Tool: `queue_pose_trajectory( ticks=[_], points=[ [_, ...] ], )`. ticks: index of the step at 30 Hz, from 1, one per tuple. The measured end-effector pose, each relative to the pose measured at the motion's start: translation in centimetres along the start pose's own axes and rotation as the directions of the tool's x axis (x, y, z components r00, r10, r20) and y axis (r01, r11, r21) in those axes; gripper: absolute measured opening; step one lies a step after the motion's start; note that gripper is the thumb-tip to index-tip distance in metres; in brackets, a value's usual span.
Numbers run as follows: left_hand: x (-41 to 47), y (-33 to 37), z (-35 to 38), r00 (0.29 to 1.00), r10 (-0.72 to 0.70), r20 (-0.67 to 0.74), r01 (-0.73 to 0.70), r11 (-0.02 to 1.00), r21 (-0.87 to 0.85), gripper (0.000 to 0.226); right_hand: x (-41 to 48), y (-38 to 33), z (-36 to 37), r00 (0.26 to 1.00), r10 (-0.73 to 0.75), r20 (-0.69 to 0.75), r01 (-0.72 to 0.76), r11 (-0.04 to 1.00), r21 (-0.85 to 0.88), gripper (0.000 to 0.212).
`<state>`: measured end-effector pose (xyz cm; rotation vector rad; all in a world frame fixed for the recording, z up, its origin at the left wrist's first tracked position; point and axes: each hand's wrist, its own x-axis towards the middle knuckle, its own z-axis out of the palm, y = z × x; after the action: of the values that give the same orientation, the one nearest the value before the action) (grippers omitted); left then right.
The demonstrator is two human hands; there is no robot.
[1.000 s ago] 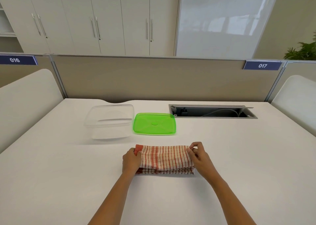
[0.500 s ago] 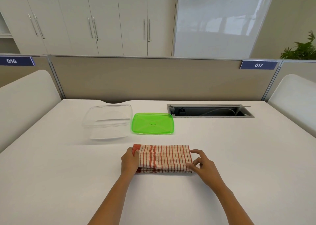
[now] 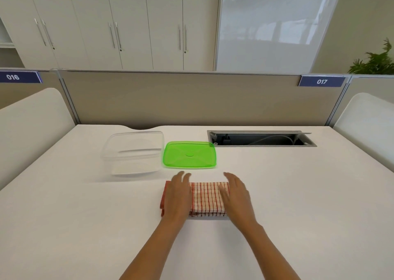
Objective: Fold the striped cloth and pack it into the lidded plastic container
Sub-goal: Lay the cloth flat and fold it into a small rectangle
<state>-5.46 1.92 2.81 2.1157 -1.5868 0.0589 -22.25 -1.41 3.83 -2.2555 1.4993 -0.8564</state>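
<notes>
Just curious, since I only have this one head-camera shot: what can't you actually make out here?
- Both ends of the cloth: covered by the left hand and right hand.
- Number of folds: only the layered front edge shows.
- Fingertips: motion-blurred, so whether the hands press or hover is unclear.
- Container: clear walls blend into the table; contents uncertain.
- Cable slot: interior dark.
- Arms: cut off by the bottom edge.
</notes>
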Motion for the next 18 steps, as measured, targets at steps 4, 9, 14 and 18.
queue_pose_trajectory(
  ticks=[4, 9, 14, 18],
  points=[
    [-0.6, 0.6, 2.0, 0.989, 0.047, 0.139, -0.065, 0.99, 0.124, 0.047, 0.4, -0.5, 3.3, 0.975, -0.023, 0.222, 0.076, 0.97, -0.231, 0.052],
    [-2.2, -2.2, 2.9, 0.99, -0.1, 0.099, 0.08, 0.979, 0.187, 0.055, -0.2, 2.3, 4.2, 0.959, 0.137, 0.249, -0.04, 0.932, -0.36, 0.056],
    [-2.3, -3.0, 2.3, 0.952, -0.303, 0.045, 0.298, 0.95, 0.089, 0.056, 0.0, 2.7, 3.0, 0.945, 0.278, 0.17, -0.229, 0.937, -0.262, 0.058],
    [-1.7, -3.3, 1.4, 0.928, -0.367, 0.067, 0.354, 0.923, 0.15, 0.043, 0.4, 2.5, 2.2, 0.935, 0.342, 0.093, -0.311, 0.917, -0.248, 0.061]
  ],
)
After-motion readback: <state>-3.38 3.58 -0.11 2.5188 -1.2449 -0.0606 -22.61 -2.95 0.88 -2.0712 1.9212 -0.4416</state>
